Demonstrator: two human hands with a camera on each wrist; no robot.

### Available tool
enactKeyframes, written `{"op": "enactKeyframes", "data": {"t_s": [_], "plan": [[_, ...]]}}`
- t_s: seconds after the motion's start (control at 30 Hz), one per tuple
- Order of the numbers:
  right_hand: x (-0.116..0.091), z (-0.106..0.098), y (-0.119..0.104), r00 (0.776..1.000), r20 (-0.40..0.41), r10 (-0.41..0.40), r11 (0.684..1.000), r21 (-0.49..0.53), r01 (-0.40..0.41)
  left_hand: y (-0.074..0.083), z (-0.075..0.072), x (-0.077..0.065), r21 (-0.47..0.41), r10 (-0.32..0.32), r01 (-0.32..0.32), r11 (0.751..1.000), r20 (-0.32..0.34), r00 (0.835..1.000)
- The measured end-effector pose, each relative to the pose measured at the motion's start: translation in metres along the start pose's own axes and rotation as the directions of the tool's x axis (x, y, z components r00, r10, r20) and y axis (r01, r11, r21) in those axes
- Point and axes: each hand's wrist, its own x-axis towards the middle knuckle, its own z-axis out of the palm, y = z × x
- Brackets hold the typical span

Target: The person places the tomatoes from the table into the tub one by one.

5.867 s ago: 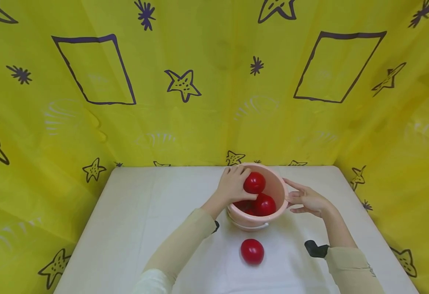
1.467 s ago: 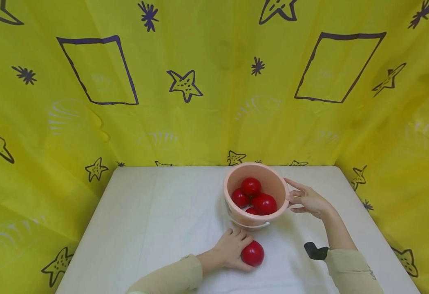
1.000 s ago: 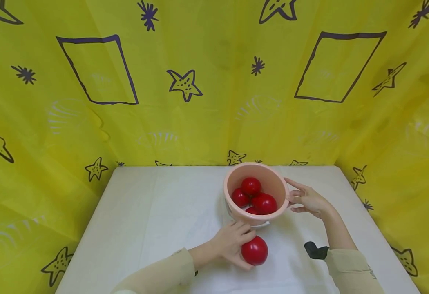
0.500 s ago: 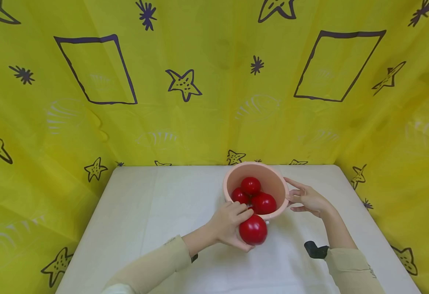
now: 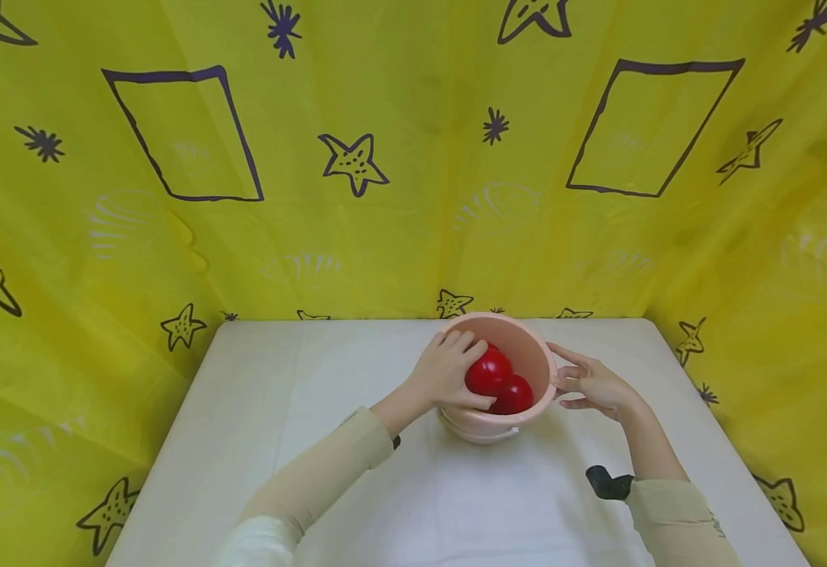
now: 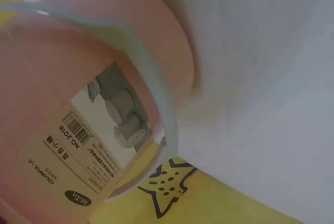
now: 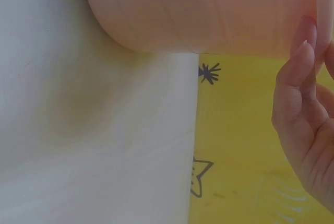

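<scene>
A pink bucket [image 5: 531,346] stands on the white-covered table with its white handle [image 5: 487,438] hanging down in front. My left hand [image 5: 445,374] reaches over the near-left rim and grips a glossy red tomato [image 5: 488,372] in the bucket's mouth. Below it lies another red tomato [image 5: 516,395]; my hand and the held tomato hide most of the others. At the right side, my right hand [image 5: 593,387] holds the bucket's rim with its fingertips. The right wrist view shows those fingers [image 7: 295,70] against the pink wall. In the left wrist view a printed label [image 6: 86,140] covers the bucket's side.
White cloth covers the table [image 5: 328,378]. A yellow curtain [image 5: 413,236] with dark star drawings rises behind and at both sides, close to the back of the bucket. A black strap piece [image 5: 608,482] sticks out from the right sleeve.
My left hand took hold of the tomato in front of the bucket, lifted it and carried it away from me over the rim. My right hand has stayed at the rim.
</scene>
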Motion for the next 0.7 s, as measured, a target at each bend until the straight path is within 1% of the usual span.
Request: {"op": "enactKeyframes", "data": {"t_s": [0.07,0.13,0.2,0.3,0.43,0.53,0.7], "plan": [[0.000,0.000,0.000,1.000,-0.001,0.001,1.000,-0.002,-0.001,0.001,0.002,0.007,0.031,-0.013,0.010,0.999,0.081,0.997],[0.000,0.000,0.000,1.000,-0.001,0.001,1.000,-0.004,-0.001,0.002,0.004,0.013,0.072,-0.022,0.012,0.997,0.145,0.989],[0.000,0.000,0.000,1.000,-0.003,-0.001,1.000,-0.006,0.001,0.003,0.005,0.017,0.112,-0.036,0.014,0.994,0.196,0.980],[0.000,0.000,0.000,1.000,-0.006,-0.002,1.000,-0.011,0.002,0.004,0.006,0.022,0.161,-0.063,0.020,0.987,0.267,0.962],[0.000,0.001,0.001,1.000,-0.008,-0.004,1.000,-0.012,0.004,0.005,0.005,0.025,0.196,-0.087,0.014,0.981,0.368,0.926],[0.000,0.001,0.001,1.000,-0.007,-0.006,1.000,-0.011,0.006,0.005,0.004,0.028,0.210,-0.094,0.002,0.978,0.428,0.899],[-0.001,0.001,0.001,1.000,-0.005,-0.007,1.000,-0.011,0.007,0.005,0.006,0.031,0.248,-0.116,-0.012,0.969,0.497,0.860]]}}
